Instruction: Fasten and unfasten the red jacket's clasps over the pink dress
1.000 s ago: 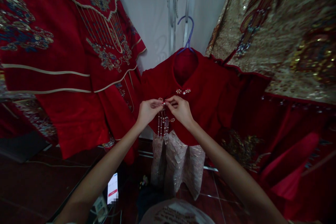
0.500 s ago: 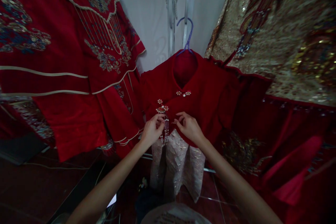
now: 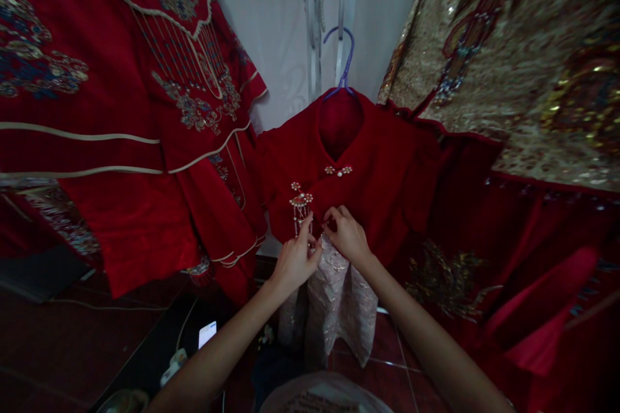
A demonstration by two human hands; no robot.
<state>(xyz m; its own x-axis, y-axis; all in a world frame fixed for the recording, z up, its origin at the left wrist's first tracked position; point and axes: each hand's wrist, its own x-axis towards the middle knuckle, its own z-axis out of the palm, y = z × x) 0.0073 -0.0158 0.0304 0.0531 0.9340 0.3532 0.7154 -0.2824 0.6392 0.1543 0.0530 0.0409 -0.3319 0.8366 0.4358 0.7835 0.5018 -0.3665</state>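
A short-sleeved red top [image 3: 382, 161] hangs on a purple hanger [image 3: 347, 64]. A pearl-and-gold clasp [image 3: 338, 171] sits below its collar. A beaded brooch with tassels [image 3: 301, 199] is fixed on the left of its front. At the lower front, my right hand [image 3: 347, 233] is closed in a pinch over the fabric; what lies between its fingertips is too small to name. My left hand [image 3: 295, 261] is beside it, below the brooch, index finger stretched up and thumb apart, partly covering the tassels. Pale shiny brocade cloth [image 3: 341, 303] hangs below the hands.
Embroidered red garments [image 3: 194, 135] hang at left. A gold sequinned garment [image 3: 513, 97] and dark red cloth [image 3: 465, 206] hang at right. Metal uprights [image 3: 312, 32] stand behind. On the lower left are a white phone-like object [image 3: 207, 334] and a power strip [image 3: 173, 366] with a cable.
My left hand has shifted right and down from the tassels towards my right hand, and its fingers have spread. The right hand keeps its pinch, barely moved.
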